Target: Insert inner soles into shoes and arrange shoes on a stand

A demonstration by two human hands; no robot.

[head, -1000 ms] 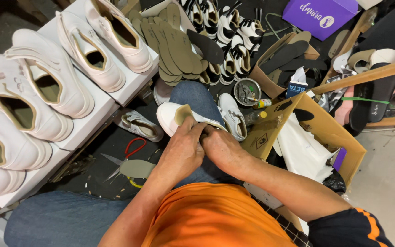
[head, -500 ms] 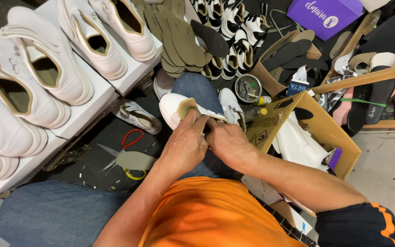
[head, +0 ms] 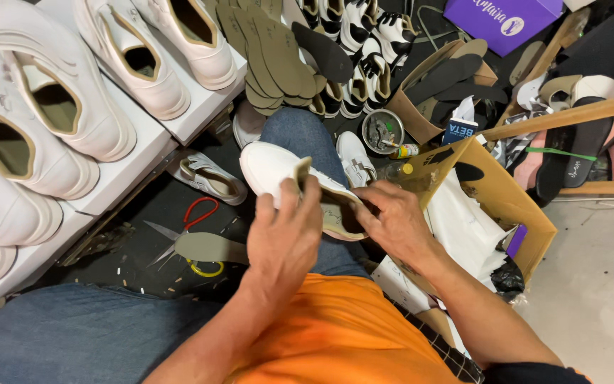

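Note:
A white sneaker (head: 268,169) rests on my knee, toe pointing up-left. My left hand (head: 284,238) grips its near side and pinches a tan insole (head: 300,176) that sticks up out of the shoe's opening. Around the heel end closes my right hand (head: 391,220), fingers at the rim of the opening. Both forearms reach out from my orange shirt.
Several white sneakers (head: 58,107) stand on white boxes (head: 133,174) at left. Scissors with red and yellow handles (head: 190,238) and a loose insole (head: 207,247) lie on the dark floor. Stacked insoles (head: 271,60), a round tin (head: 382,131), an open cardboard box (head: 506,206) and more shoes crowd the top and right.
The view has drifted slightly. My left hand has shifted up along the shoe and the insole now stands higher out of the opening; my right hand stays at the heel.

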